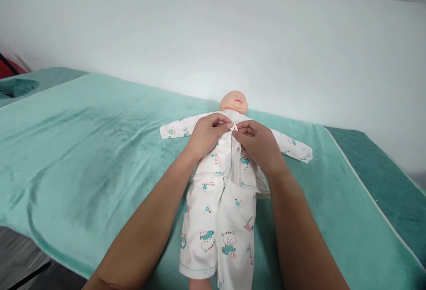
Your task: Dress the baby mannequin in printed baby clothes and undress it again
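A baby doll [234,101] lies on its back, its head toward the wall. It wears a white printed shirt [213,159] and matching printed trousers [229,219]. Over the chest, my left hand [211,132] pinches the shirt's front edge between thumb and fingers. My right hand [254,137] pinches the opposite front edge close beside it, the fingertips of both hands almost meeting near a small button. Below my hands the shirt front hangs apart, with its right flap loose. One bare doll foot or leg shows under a trouser cuff at the bottom.
A green plush cover [83,157] with soft wrinkles spreads over the table. Behind it rises a white wall [149,37]. A red object [9,68] stands at the far left, and grey floor [20,254] shows at the lower left.
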A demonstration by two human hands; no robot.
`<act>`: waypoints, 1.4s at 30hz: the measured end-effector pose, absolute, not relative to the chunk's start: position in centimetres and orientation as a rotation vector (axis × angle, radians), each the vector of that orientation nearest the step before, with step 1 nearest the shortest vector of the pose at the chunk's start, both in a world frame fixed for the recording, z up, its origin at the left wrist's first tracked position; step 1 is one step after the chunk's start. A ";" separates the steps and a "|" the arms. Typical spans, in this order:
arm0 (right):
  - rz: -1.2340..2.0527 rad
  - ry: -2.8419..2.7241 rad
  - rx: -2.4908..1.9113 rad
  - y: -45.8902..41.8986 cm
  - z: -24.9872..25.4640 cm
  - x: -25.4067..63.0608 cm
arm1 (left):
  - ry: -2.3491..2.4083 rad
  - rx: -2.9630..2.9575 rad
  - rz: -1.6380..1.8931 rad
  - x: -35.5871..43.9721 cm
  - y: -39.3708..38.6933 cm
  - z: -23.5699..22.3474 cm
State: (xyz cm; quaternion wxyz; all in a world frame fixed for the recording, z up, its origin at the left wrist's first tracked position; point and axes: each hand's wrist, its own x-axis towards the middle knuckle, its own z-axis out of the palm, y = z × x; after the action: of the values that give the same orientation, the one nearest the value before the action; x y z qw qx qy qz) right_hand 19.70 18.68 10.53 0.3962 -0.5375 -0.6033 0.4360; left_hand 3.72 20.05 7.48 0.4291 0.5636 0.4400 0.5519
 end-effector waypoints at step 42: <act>0.464 -2.223 -1.697 14.6 12.5 19.0 | 1.116 1.645 1.011 0.6 18.2 9.5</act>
State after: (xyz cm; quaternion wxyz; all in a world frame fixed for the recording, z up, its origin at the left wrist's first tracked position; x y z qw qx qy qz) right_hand 18.96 14.57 12.46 0.1528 -0.5915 -0.7749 0.1619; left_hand 0.60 18.20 9.48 0.4404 0.6624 0.4492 0.4069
